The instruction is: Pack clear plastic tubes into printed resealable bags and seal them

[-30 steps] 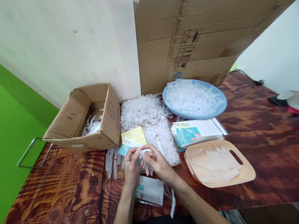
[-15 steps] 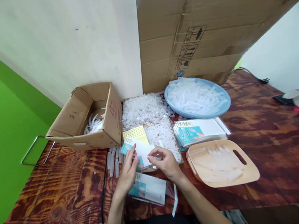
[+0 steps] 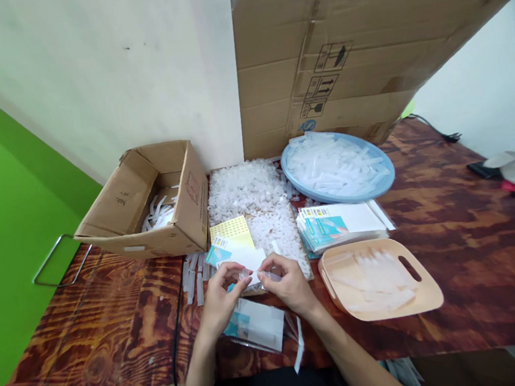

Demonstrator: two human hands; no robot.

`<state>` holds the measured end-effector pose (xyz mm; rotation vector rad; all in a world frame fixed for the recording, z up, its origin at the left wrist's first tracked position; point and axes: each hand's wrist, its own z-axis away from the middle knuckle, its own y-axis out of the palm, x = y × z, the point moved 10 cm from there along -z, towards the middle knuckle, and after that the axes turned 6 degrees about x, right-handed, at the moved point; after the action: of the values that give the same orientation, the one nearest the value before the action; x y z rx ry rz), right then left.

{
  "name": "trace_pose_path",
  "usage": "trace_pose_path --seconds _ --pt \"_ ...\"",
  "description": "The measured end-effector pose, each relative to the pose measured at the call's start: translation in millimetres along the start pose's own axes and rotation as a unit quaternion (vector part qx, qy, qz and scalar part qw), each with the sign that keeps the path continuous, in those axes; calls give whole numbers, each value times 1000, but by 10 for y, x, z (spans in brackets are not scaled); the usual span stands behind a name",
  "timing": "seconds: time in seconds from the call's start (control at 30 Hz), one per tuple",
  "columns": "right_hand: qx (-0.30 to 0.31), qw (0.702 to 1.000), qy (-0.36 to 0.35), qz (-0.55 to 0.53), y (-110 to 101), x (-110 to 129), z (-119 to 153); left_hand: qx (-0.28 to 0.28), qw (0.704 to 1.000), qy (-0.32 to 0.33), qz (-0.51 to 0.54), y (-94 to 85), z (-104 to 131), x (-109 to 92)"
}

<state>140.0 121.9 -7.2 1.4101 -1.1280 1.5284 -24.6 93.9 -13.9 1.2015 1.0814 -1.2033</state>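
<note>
My left hand [image 3: 221, 296] and my right hand [image 3: 289, 283] are close together, fingertips almost meeting. The left thumb and fingers pinch a small clear plastic piece [image 3: 246, 273]. Between the right fingers is a translucent plastic piece [image 3: 273, 273], partly hidden, so its exact kind is unclear. Just beyond them lie a white and teal printed card [image 3: 227, 251] and a yellow sheet of round dots [image 3: 234, 231], over a board heaped with small clear plastic pieces [image 3: 247, 185]. Below the hands rests a clear bag with a printed card [image 3: 265, 326].
At left stands an open cardboard box [image 3: 152, 241] with white strips inside. A blue basin [image 3: 293, 183] of translucent pieces stands at back right. Nearer are stacked packaged cards [image 3: 335, 228] and a peach tray [image 3: 427, 295] holding clear sleeves. A large cardboard sheet [image 3: 279, 49] leans behind.
My left hand has closed from a more stretched position into a pinch and moved right, towards my right hand. A clear piece now shows in its fingertips. The view has shifted slightly.
</note>
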Motion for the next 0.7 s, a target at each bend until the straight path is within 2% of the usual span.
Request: trace_pose_path --seconds 0.13,0.23,0.37,0.47,0.53,0.63,0.7 --pt "3 999 -8 44 -17 68 2 11 997 -2 -74 20 17 -56" --pt "43 995 -48 80 40 201 13 25 989 28 -143 40 17 -121" --pt "84 990 -93 65 74 303 89 57 974 66 -210 98 16 -188" --pt "54 997 -52 23 -25 167 134 75 967 70 -232 126 43 -211" --pt "32 998 -5 -50 -62 4 154 89 965 67 -239 153 74 -209" --pt "54 984 52 -161 47 -214 158 98 960 68 -252 201 115 -196" --pt "73 977 88 -181 118 -333 151 106 954 80 -269 256 132 -211"
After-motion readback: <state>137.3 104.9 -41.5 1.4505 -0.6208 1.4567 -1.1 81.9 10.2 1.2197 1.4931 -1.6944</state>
